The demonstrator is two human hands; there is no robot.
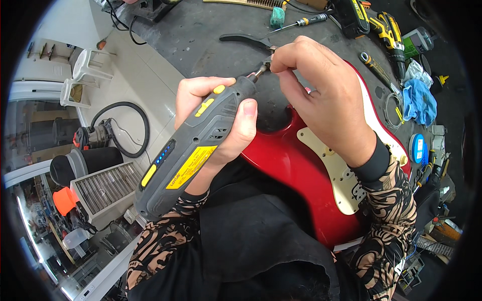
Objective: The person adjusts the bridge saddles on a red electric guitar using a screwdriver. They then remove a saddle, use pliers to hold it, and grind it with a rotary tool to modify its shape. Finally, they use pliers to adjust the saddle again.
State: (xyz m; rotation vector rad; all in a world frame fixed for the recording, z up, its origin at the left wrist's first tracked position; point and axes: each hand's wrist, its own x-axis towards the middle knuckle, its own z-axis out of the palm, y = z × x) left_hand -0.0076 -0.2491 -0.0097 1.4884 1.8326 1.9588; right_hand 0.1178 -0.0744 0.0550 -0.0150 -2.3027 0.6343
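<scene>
My left hand [237, 136] is wrapped round a dark grey and yellow cordless rotary tool [193, 133], with a row of blue lights lit on its side. The tool's bit [259, 70] points up and to the right, touching or nearly touching the fingertips of my right hand [321, 83]. Those fingers are pinched together; a small dark piece seems to be between them, too hidden to name. Beneath my right forearm lies a red electric guitar body [291, 160] with a cream pickguard [346, 183]. Black-handled pliers [246, 38] rest just beyond my hands, partly covered by them.
On the dark workbench [186, 30] are a screwdriver [311, 20], a green block [277, 17], a brush [258, 2], a yellow drill [389, 37] and a blue cloth [419, 102]. A vacuum cleaner [93, 135] and white chairs [90, 65] stand on the floor at left.
</scene>
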